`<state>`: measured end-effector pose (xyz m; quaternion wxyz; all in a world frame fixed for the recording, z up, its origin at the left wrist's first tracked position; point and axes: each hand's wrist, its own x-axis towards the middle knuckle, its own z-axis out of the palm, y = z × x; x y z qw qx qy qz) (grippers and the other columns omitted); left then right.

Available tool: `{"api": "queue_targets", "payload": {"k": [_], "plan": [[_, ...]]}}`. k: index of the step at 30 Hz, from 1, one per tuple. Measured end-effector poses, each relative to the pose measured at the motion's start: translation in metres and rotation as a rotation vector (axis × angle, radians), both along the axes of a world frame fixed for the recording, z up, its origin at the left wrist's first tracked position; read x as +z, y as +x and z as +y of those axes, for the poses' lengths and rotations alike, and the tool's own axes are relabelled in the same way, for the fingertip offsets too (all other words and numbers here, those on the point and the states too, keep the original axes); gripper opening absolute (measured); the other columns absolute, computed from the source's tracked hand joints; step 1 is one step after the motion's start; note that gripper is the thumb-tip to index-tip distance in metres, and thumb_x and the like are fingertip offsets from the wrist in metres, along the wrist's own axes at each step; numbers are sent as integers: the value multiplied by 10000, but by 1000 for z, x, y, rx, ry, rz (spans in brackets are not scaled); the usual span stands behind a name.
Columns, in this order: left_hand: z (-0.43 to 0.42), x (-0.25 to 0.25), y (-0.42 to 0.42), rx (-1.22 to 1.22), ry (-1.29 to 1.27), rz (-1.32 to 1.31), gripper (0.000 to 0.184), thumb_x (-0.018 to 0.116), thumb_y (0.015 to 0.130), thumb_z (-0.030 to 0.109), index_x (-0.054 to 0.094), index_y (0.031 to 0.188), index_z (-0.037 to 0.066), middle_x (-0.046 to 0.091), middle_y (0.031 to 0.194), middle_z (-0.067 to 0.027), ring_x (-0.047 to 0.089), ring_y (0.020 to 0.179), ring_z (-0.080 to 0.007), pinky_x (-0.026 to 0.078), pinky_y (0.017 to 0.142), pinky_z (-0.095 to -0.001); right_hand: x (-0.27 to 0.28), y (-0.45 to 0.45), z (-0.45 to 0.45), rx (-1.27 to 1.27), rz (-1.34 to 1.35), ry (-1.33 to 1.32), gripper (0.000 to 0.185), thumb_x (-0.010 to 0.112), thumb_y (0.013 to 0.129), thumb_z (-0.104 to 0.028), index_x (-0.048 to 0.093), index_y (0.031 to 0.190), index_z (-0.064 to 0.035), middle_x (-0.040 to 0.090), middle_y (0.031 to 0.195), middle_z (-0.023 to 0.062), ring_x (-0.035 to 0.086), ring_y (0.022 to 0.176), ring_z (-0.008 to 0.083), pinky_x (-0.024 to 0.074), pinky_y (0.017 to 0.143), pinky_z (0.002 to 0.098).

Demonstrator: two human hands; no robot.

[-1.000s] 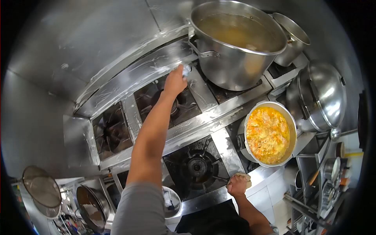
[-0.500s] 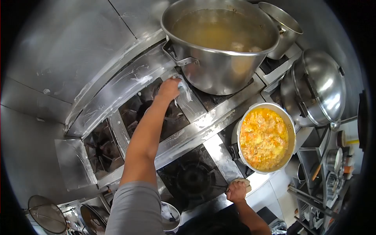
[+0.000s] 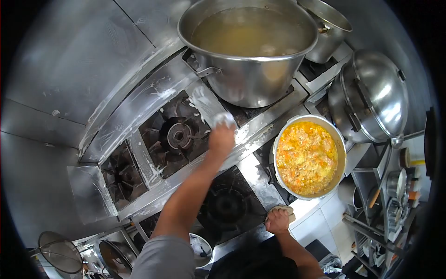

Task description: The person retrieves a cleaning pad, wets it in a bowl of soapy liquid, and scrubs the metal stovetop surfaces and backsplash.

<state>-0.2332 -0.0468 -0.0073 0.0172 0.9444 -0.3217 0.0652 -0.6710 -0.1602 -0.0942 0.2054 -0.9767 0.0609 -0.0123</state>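
My left hand point(image 3: 222, 139) is closed over a pale, foam-covered wad point(image 3: 224, 119), blurred by motion, so its kind is unclear. It presses on the metal strip point(image 3: 204, 106) beside the big stockpot, where white suds are smeared. My right hand point(image 3: 278, 221) grips a folded beige cloth point(image 3: 289, 212) at the front edge of the stove. Just beyond that cloth stands a pot point(image 3: 343, 160) of orange-yellow food with bits in it. An uncovered burner point(image 3: 178, 135) sits to the left of my left hand.
A large stockpot point(image 3: 253, 76) of cloudy yellowish liquid stands at the back, a smaller pot point(image 3: 323, 46) beside it. At right are a domed steel vessel point(image 3: 378, 93) and a rack point(image 3: 371, 174) of utensils. A white bowl point(image 3: 209, 255) and a strainer point(image 3: 60, 253) lie near the front.
My left hand has come down along the soapy strip toward the stove's front, uncovering the burner. My right hand stays on the cloth. The view has shifted slightly.
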Motion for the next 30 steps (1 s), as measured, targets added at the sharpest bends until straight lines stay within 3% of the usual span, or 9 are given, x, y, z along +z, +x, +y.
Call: {"api": "queue_targets", "payload": {"k": [3,5,9,11,15,17,21,28,30], "plan": [[6,1,-3,-265,-163,-226,245,536,953,136,676,1137,56,679,1062,-255,708,914,-396,594,755,-502,-4,3,-6,-8,57,17,198,635,636,-287,642,762,-135,609,860,79,581,821,295,424,755,467],[18,19,45,20,57,182,259,502,996,159,673,1154,44,675,1087,-257,703,964,-391,594,773,-496,-11,-4,-2,-21,-19,3,171,648,634,-259,645,754,-137,610,852,74,583,823,298,426,749,470],[-15,29,12,103,92,266,285,473,1016,168,670,1181,45,659,1154,-264,683,1065,-395,587,801,-510,8,4,-3,-30,-9,41,154,662,629,-235,647,750,-143,609,843,67,583,822,293,431,750,476],[-20,-12,-42,-135,-28,-175,280,493,1000,171,674,1177,53,650,1180,-266,681,1071,-385,589,808,-501,11,5,-3,-46,-34,52,154,668,626,-233,648,753,-148,610,844,59,590,825,286,437,753,470],[9,15,28,-21,167,81,277,538,931,123,676,1160,49,699,1050,-232,714,943,-376,597,751,-504,6,-1,-4,-23,46,6,173,680,653,-262,676,798,-168,641,887,33,604,842,264,441,761,451],[11,24,55,32,-55,71,266,510,957,124,670,1153,41,707,958,-209,715,857,-380,598,720,-505,8,2,-5,-44,-104,40,161,682,649,-270,672,778,-172,645,885,24,606,841,257,447,761,441],[-37,-6,-52,7,28,-100,285,545,946,155,664,1154,1,666,1169,-251,676,1023,-424,591,813,-481,2,3,-2,-47,-55,28,154,677,648,-271,668,767,-174,649,879,21,609,844,254,450,757,434],[16,12,60,88,-132,94,326,625,819,33,672,1142,33,633,1187,-291,668,1026,-437,561,873,-525,5,3,-6,-40,-47,13,157,673,648,-273,665,768,-172,642,845,25,607,815,260,450,748,439],[12,1,-4,64,-94,57,306,623,826,36,669,1129,28,630,1174,-302,668,1025,-436,560,867,-529,6,1,-4,-39,-53,-3,159,673,647,-276,664,767,-171,639,840,27,605,813,262,449,746,440]]}}
